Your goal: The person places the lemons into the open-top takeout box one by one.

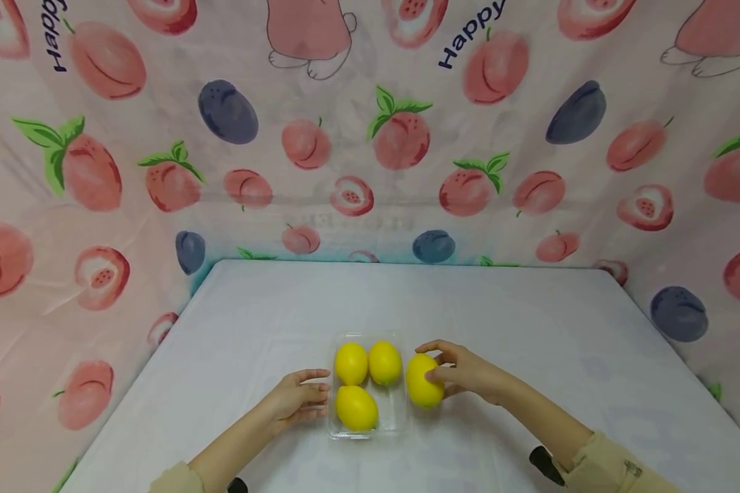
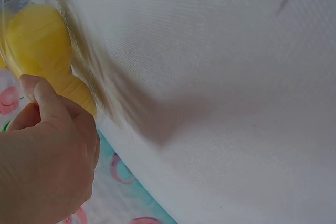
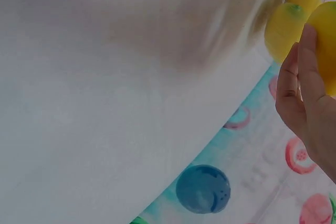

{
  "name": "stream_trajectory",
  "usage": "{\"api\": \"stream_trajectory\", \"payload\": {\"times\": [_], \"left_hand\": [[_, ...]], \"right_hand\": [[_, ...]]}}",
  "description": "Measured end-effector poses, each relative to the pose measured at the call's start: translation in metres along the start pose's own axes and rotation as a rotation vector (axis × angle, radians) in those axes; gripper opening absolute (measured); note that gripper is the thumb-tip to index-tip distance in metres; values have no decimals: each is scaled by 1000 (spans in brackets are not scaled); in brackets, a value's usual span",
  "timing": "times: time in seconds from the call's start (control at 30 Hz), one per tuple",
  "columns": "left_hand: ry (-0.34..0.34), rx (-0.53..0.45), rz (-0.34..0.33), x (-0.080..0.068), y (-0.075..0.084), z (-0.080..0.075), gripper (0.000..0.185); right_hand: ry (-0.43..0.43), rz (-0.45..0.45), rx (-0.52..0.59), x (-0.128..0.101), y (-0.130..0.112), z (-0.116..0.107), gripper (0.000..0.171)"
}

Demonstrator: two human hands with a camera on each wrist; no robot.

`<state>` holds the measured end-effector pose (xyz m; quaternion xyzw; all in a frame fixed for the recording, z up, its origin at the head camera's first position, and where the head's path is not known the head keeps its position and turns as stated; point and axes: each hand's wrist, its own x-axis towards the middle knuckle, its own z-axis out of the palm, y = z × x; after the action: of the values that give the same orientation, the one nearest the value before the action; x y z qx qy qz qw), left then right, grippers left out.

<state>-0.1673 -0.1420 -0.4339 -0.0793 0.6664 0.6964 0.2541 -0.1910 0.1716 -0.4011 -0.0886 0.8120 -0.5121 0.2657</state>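
A clear plastic tray (image 1: 391, 419) on the table holds three yellow lemons: a back-left lemon (image 1: 351, 363), a back-right lemon (image 1: 385, 363) and a front-left lemon (image 1: 356, 408). Its front-right corner has no lemon in it. My right hand (image 1: 469, 373) grips another lemon (image 1: 425, 381) between thumb and fingers, just beside the tray's right wall. On the other side, my left hand (image 1: 296, 399) has its fingertips right at the tray's left wall. In the left wrist view, lemons (image 2: 39, 40) show through the clear wall by the left fingers.
A white-covered table (image 1: 493, 308) lies under everything. Behind it and at both sides hangs a fruit-print cloth (image 1: 321, 205). Dark bands (image 1: 545, 465) show at the wrists, near the beige sleeves (image 1: 617, 465).
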Motion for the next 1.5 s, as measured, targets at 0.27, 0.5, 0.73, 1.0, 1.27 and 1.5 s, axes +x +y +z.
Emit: {"api": "stream_trajectory", "payload": {"times": [0.27, 0.5, 0.73, 1.0, 1.27, 1.5], "left_hand": [[12, 20, -7, 2, 0, 1, 45], [9, 20, -10, 3, -1, 2, 45], [36, 39, -4, 2, 1, 6, 44], [47, 31, -19, 4, 0, 7, 43], [59, 40, -22, 8, 1, 11, 42], [76, 44, -18, 10, -1, 12, 42]], "right_hand": [[-35, -46, 3, 1, -12, 6, 52], [-36, -87, -53, 3, -18, 13, 47], [19, -120, -194, 4, -24, 22, 46], [48, -223, -398, 8, -29, 40, 46], [123, -219, -550, 11, -30, 59, 52], [200, -238, -641, 11, -26, 71, 55]]}}
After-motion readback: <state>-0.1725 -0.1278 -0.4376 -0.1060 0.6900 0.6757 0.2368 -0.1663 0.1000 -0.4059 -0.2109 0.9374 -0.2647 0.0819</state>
